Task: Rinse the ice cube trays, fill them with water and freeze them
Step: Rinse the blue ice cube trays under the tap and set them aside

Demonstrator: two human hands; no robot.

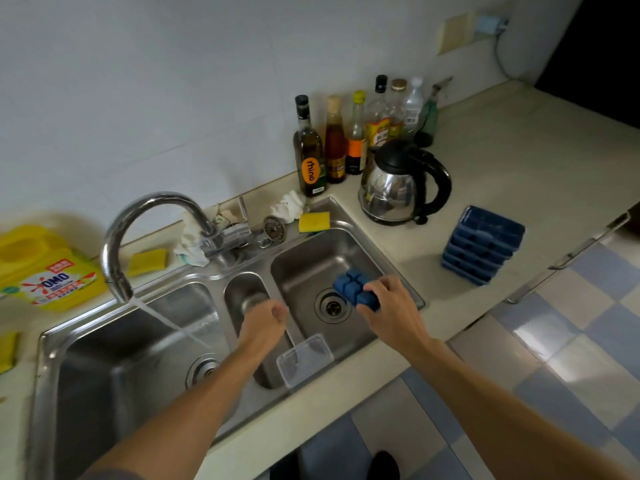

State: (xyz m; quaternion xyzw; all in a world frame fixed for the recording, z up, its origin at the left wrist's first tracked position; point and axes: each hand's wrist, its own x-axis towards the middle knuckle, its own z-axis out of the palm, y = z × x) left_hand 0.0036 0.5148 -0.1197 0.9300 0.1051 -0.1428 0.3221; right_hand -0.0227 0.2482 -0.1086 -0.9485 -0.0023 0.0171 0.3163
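The right hand point(388, 303) grips one blue ice cube tray point(353, 287) by its near end, fingers curled over the top and thumb underneath. The tray is turned bottom-up, so the rounded backs of its cells face the ceiling, and it hangs in the air over the right basin point(311, 268), close to that basin's right rim and above the drain. The left hand point(265, 317) is held out over the narrow middle basin point(242, 292) with its fingers folded into a fist. Nothing shows in it, and it touches nothing.

The tap point(138, 220) curves out over the left basin point(114, 368), and a stream of water point(162, 318) falls from it into that basin, well apart from both hands. A clear plastic tub point(304, 358) leans at the near end of the middle basin.

On the counter point(519, 168) to the right of the sink stands a stack of blue trays point(483, 245), toward the counter's front edge. A steel kettle point(398, 185) sits just behind the sink's far right corner, with a row of bottles point(346, 140) along the wall behind it.
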